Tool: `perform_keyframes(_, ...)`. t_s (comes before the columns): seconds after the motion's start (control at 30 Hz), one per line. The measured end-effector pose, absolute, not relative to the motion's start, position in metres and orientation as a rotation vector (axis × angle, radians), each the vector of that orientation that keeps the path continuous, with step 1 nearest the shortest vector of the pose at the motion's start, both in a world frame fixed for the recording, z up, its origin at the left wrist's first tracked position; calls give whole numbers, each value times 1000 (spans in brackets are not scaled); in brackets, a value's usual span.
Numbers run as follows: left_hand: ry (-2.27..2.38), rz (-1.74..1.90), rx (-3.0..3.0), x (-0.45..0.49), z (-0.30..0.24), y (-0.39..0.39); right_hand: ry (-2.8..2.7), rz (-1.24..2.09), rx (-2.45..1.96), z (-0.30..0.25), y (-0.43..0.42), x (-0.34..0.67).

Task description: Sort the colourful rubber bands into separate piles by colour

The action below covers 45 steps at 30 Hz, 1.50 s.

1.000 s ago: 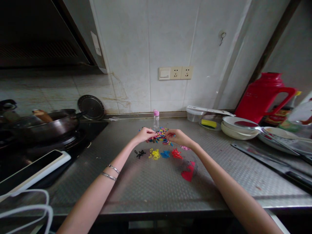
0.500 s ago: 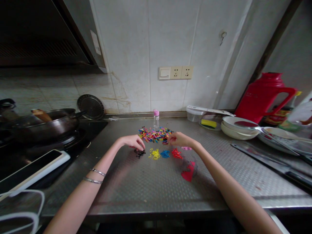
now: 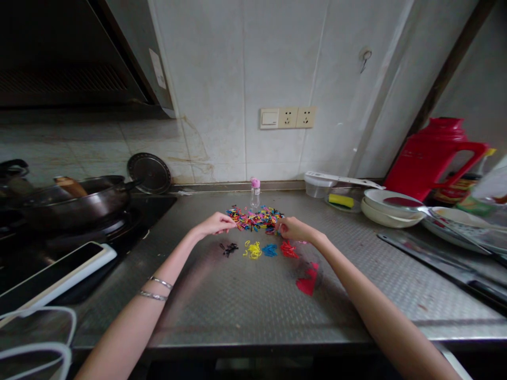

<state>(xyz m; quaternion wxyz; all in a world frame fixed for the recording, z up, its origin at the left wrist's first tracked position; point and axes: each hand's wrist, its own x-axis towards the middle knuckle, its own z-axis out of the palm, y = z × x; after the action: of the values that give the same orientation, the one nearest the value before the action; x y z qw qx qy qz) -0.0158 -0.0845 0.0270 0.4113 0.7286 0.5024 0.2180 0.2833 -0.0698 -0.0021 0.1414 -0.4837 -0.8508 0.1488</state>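
i have the left hand (image 3: 214,224) at the left end of a mixed heap of small coloured bands (image 3: 259,217), its fingertips pressed together; whether a band is between them, i cannot tell. the right hand (image 3: 296,229) is at the heap's right end, fingers curled, and if they pinch something i cannot tell. this heap lies toward the back edge of the steel countertop (image 3: 237,311), just in front of a clear bottle (image 3: 255,198). nearer to the front edge, the black pile (image 3: 229,249), yellow pile (image 3: 253,249), blue pile (image 3: 270,250) and red pile (image 3: 289,249) make one row, left to right.
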Motion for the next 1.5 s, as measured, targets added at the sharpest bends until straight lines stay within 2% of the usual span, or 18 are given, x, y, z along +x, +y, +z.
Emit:
perform_keyframes(0.17, 1358, 693, 1762, -16, 21, -79, -2440, 525, -1231, 9, -74, 282)
perform_keyframes(0.37, 1487, 788, 1736, -18, 10, -69, -2442, 1034, -1018, 7, -81, 271)
perform_keyframes(0.47, 1544, 832, 1805, -21, 0, -62, -2422, 1183, -1003, 5, -81, 269)
perform_keyframes(0.73, 1966, 665, 2108, -23, -4, -68, -2392, 843, -1066, 8, -71, 281)
perform_keyframes(1.07, 1898, 792, 2074, -19, -20, -50, -2398, 820, -1083, 2, -66, 282)
perform_keyframes(1.5, 1714, 1079, 1774, -31, -15, -40, -2414, 734, -1073, -2, -59, 287)
